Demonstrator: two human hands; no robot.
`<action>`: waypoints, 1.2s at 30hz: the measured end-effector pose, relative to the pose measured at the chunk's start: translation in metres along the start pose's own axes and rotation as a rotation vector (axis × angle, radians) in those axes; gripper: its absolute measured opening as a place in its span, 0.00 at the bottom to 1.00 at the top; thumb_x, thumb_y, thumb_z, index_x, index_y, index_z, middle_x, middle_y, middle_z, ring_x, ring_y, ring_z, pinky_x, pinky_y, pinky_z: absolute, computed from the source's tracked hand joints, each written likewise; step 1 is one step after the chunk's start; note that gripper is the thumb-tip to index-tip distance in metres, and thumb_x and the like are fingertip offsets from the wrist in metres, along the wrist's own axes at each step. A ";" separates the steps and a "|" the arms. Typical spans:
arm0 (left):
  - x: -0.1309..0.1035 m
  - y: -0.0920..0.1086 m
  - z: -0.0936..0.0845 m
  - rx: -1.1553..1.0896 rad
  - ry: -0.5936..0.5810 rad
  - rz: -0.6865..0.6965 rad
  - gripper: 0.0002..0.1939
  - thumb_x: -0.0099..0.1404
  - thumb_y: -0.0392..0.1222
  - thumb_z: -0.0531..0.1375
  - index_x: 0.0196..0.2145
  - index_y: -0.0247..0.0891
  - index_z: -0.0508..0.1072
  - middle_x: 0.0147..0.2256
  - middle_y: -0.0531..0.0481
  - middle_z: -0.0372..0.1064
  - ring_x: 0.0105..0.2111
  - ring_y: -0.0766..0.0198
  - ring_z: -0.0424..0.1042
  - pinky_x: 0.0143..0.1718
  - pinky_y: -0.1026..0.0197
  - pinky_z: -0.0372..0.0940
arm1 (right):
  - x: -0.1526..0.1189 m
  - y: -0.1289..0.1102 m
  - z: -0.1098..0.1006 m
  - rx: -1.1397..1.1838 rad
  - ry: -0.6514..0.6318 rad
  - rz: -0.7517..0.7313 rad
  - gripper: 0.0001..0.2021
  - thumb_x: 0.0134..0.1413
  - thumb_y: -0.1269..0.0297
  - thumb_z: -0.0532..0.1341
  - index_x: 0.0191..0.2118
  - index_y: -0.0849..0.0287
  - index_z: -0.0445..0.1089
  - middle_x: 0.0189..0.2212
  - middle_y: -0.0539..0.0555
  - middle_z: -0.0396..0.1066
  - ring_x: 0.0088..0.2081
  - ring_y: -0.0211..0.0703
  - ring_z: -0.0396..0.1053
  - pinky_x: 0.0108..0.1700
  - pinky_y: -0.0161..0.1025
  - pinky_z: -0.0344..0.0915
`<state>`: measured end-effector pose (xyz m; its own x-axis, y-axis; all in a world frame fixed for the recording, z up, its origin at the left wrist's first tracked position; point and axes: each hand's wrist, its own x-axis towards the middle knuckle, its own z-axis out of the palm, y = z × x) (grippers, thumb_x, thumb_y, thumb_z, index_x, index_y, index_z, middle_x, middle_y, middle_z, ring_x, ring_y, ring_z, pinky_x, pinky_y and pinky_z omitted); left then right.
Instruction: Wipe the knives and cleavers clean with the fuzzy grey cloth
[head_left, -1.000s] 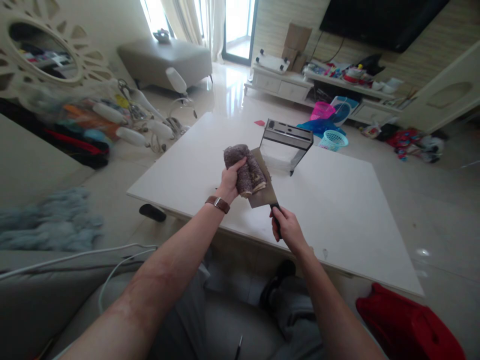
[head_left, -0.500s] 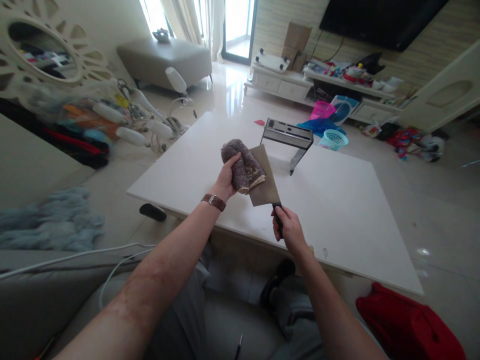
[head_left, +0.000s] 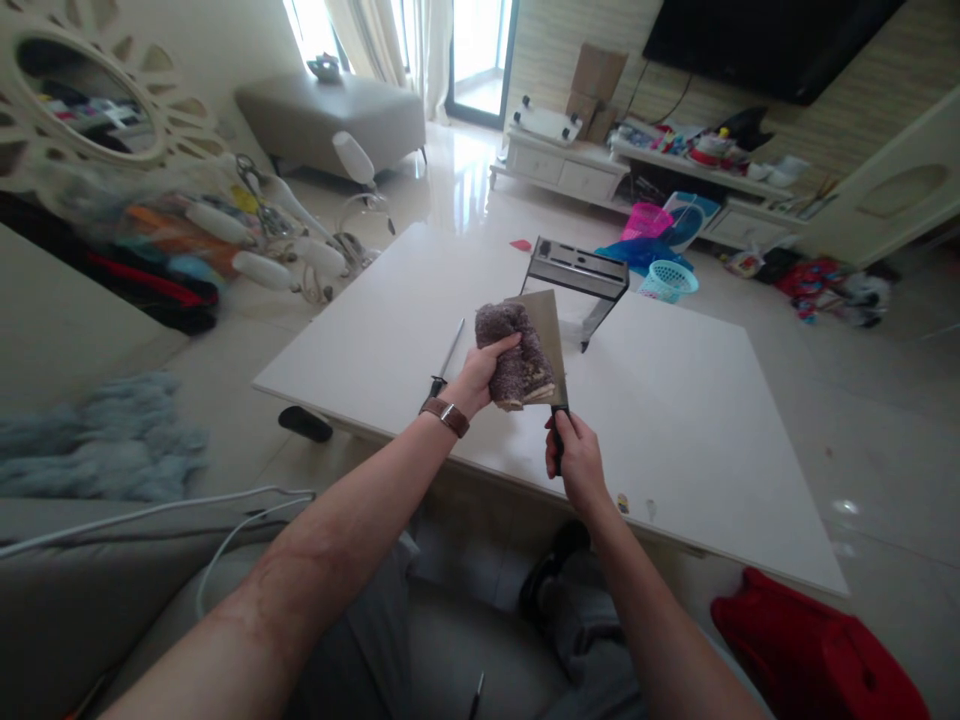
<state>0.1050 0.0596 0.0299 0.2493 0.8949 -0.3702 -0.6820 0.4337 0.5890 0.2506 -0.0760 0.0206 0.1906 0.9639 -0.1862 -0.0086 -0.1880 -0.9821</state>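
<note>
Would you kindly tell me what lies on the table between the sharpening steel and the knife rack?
In the head view, the left hand presses a brown cloth against the cleaver, between the sharpening steel and the knife rack.

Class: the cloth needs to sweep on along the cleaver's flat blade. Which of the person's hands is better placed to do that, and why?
Probably the left hand: it presses the brown cloth against the cleaver blade. The right hand grips the black handle, steadying the cleaver above the white table.
</note>
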 end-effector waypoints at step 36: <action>-0.027 -0.027 0.008 0.357 -0.276 -0.178 0.23 0.47 0.40 0.78 0.41 0.34 0.81 0.40 0.37 0.82 0.37 0.52 0.82 0.50 0.48 0.74 | 0.012 -0.005 -0.014 0.168 0.308 -0.121 0.23 0.59 0.37 0.61 0.34 0.55 0.64 0.17 0.40 0.58 0.13 0.32 0.57 0.13 0.31 0.55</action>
<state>0.1223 0.0248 0.0301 0.5465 0.7773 -0.3116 -0.3458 0.5484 0.7614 0.2666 -0.0662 0.0233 0.4867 0.8702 -0.0766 -0.1245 -0.0176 -0.9921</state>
